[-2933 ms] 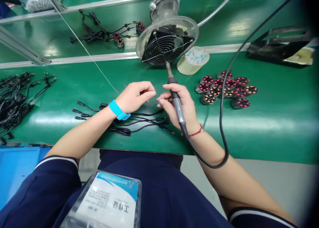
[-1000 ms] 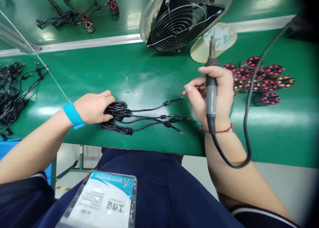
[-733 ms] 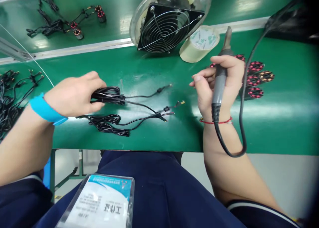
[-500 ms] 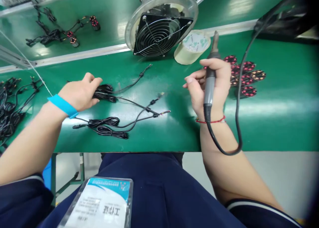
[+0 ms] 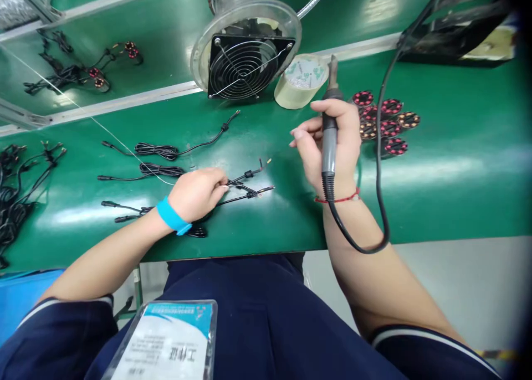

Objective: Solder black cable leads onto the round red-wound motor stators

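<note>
My right hand [image 5: 336,142] is wrapped around a soldering iron [image 5: 330,147], its tip pointing up and away. My left hand [image 5: 199,191], with a blue wristband, is closed over the black cables [image 5: 160,170] on the green bench. A thin solder wire [image 5: 103,126] runs from the upper left to this hand and shows again past the pinched fingertips. Just beyond them lie stripped cable ends [image 5: 251,193]; whether the fingers also touch a cable is hidden. Another coiled cable [image 5: 155,150] lies farther back.
A fan with a wire guard [image 5: 243,70] hangs at the back, beside a tape roll [image 5: 299,83]. Several small round coil parts [image 5: 389,128] stand right. A cable pile [image 5: 14,197] lies far left. The iron's cord [image 5: 384,164] loops over my right forearm.
My left hand has left the rear cable bundle and moved right and nearer to the front cable ends. The rear cable now lies uncovered. My right hand still holds the iron.
</note>
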{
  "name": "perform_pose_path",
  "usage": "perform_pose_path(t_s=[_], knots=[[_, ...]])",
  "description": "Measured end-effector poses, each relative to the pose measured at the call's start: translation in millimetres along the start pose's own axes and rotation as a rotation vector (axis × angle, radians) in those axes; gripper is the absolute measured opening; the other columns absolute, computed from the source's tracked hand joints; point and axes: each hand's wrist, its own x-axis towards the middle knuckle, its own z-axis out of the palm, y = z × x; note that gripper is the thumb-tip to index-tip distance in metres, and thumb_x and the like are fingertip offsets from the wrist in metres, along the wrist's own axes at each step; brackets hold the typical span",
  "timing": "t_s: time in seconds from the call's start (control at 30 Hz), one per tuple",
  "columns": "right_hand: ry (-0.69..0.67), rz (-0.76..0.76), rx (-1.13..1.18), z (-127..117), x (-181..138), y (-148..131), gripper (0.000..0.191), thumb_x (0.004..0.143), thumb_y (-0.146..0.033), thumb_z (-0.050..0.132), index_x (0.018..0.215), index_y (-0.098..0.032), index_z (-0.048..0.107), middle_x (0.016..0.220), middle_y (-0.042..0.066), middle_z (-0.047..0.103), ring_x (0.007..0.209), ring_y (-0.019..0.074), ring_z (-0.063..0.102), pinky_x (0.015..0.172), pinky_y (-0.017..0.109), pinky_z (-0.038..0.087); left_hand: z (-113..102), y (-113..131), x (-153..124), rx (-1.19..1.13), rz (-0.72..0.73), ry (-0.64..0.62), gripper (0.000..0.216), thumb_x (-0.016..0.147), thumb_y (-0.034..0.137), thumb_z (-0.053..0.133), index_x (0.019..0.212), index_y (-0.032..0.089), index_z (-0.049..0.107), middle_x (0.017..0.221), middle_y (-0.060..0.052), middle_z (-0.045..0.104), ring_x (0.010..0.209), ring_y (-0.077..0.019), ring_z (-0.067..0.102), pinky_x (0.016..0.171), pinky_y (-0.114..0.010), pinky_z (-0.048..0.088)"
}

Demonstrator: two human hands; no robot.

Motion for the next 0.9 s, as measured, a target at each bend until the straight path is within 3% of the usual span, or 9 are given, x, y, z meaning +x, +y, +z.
perform_pose_path(t_s=[0.1,0.2,0.27,0.37,0.5,0.57,0.7,0.77,0.9], knots=[[-0.002,0.021,-0.012,-2,1,-4,0.026,0.091,-0.04,0.061,0.113,-0.033,0.049,0.085,-0.001,0.059,0.071,0.0158,0.061,0.068,0.035,0.056,-4,-2,-10,-0.089,0.157,-0.075,0.015,0.093,0.023,0.051,0.09,0.016,0.064,0.089,-0.005,0.069,0.079,-0.0175,0.064,0.07,-0.028,0.044],[0.003,0.029,-0.028,-3,1,-6,0.026,0.091,-0.041,0.06,0.113,-0.034,0.049,0.086,0.0,0.06,0.074,0.0164,0.062,0.07,0.035,0.056,6,6,-19,-0.01,0.309,-0.232,0.019,0.095,0.024,0.049,0.094,0.018,0.067,0.094,-0.004,0.07,0.081,-0.0171,0.065,0.067,-0.027,0.044],[0.013,0.009,-0.026,-3,0,-6,0.026,0.09,-0.04,0.06,0.113,-0.033,0.05,0.083,-0.001,0.06,0.073,0.0166,0.062,0.068,0.035,0.056,9,10,-18,0.042,0.336,-0.27,0.019,0.095,0.027,0.05,0.099,0.018,0.067,0.099,-0.005,0.07,0.082,-0.0175,0.066,0.065,-0.027,0.044],[0.027,-0.022,-0.016,-3,0,-3,0.027,0.089,-0.042,0.061,0.113,-0.034,0.051,0.08,-0.002,0.059,0.07,0.017,0.062,0.065,0.036,0.055,-2,4,-2,0.024,0.265,-0.118,0.021,0.094,0.029,0.05,0.103,0.018,0.066,0.1,-0.007,0.069,0.085,-0.0191,0.064,0.071,-0.029,0.048],[0.02,0.005,0.005,-3,1,-2,0.026,0.089,-0.037,0.063,0.113,-0.035,0.053,0.083,-0.001,0.06,0.072,0.0179,0.063,0.067,0.036,0.056,-25,-24,48,-0.013,-0.012,0.269,0.018,0.089,0.027,0.054,0.098,0.015,0.064,0.095,-0.008,0.065,0.089,-0.0211,0.06,0.082,-0.035,0.048],[0.011,0.024,0.01,-4,1,-3,0.024,0.089,-0.033,0.063,0.111,-0.036,0.053,0.084,0.0,0.06,0.072,0.0174,0.062,0.068,0.036,0.056,-27,-37,76,-0.016,-0.14,0.334,0.025,0.086,0.032,0.059,0.104,0.014,0.061,0.099,-0.009,0.063,0.088,-0.0214,0.059,0.079,-0.035,0.048],[0.011,0.046,-0.009,-5,2,1,0.025,0.09,-0.031,0.06,0.113,-0.035,0.051,0.083,0.0,0.061,0.071,0.0176,0.061,0.069,0.037,0.056,-20,-41,103,-0.038,-0.226,0.177,0.017,0.082,0.027,0.062,0.094,0.014,0.06,0.085,-0.007,0.063,0.077,-0.0204,0.058,0.068,-0.032,0.044],[0.023,0.043,-0.034,-5,3,4,0.025,0.091,-0.032,0.059,0.115,-0.035,0.05,0.083,0.0,0.061,0.072,0.0178,0.062,0.07,0.037,0.056,-19,-35,96,-0.096,-0.137,0.086,0.009,0.082,0.023,0.06,0.087,0.015,0.059,0.079,-0.005,0.062,0.071,-0.0174,0.055,0.065,-0.03,0.04],[0.033,-0.005,-0.051,-3,2,6,0.025,0.091,-0.036,0.058,0.115,-0.035,0.049,0.085,-0.001,0.06,0.076,0.0182,0.064,0.072,0.038,0.056,-24,-23,63,-0.174,0.095,-0.131,0.012,0.083,0.027,0.058,0.087,0.016,0.06,0.079,-0.002,0.061,0.068,-0.0137,0.053,0.065,-0.026,0.039]])
